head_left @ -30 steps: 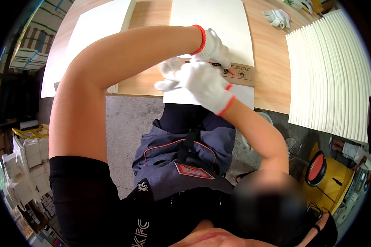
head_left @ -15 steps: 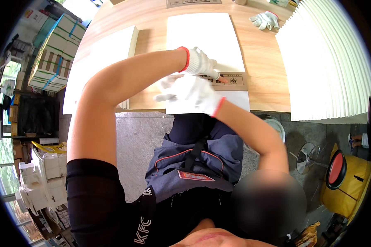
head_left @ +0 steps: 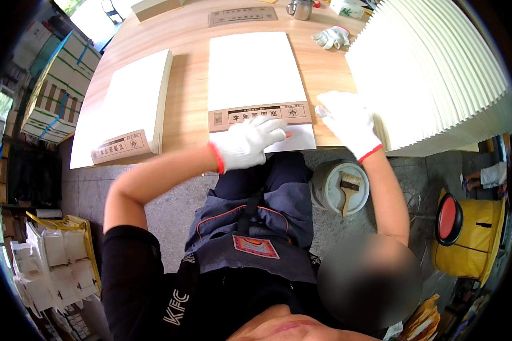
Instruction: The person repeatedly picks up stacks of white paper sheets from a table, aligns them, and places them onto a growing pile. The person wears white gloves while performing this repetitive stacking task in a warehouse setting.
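On the table before me lies a white sketch pad [head_left: 255,68] with a brown paper band [head_left: 233,116] across its near end. My left hand [head_left: 247,143], in a white knit glove with a red cuff, rests over the pad's near edge just below the band. Its fingers are stretched out, and a bare fingertip shows. My right hand [head_left: 350,122], gloved the same way, is at the near left side of a tall stack of white pads [head_left: 432,74]. Its fingers are extended and I see nothing in them.
A low stack of banded pads [head_left: 133,91] lies on the left. Farther back are a loose brown band [head_left: 242,17], a metal mug [head_left: 300,9] and a spare glove [head_left: 331,37]. A bucket [head_left: 324,190] with a brush [head_left: 350,190] stands below the table edge.
My crossed hands have come apart. The left has drawn back toward me along the pad, and the right has moved right to the tall stack. The brown band's near side is now uncovered.
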Available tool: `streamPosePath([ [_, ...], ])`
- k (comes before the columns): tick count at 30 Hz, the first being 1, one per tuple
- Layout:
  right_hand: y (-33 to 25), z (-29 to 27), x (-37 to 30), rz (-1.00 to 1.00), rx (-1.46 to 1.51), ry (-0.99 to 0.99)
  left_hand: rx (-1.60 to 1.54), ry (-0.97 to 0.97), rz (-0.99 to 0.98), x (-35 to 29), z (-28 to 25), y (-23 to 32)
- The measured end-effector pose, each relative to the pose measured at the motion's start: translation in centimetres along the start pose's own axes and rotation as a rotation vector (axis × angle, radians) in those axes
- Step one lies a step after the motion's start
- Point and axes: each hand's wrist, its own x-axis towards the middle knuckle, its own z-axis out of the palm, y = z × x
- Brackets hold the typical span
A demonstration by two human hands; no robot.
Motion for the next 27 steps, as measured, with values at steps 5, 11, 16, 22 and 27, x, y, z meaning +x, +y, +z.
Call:
streamPosePath([
  [5, -2.4, 6.4, -0.7, -0.108, 0.271, 0.16, -2.174, 0.96, -1.281, -4.9, 0.6, 2.9],
  [11, -2.4, 6.4, 0.0, -0.021, 0.415, 0.113, -2.448, 1.24, -0.8, -5.9, 1.7, 0.5],
  [16, -2.9, 5.1, 1.1, -0.068, 0.475, 0.123, -2.242, 1.326, -1.029, -4.6, 3.8, -3.1],
  [22, 1.8, 8.4, 6.5, 0.707, 1.554, -0.014, -1.98, 0.999, -1.036, -2.7, 0.6, -4.7],
  [27, -1.3, 5.4, 10.4, 0.723, 1.838, -0.283, -1.938, 0.997, -1.065, -6.7, -1.7, -4.1],
])
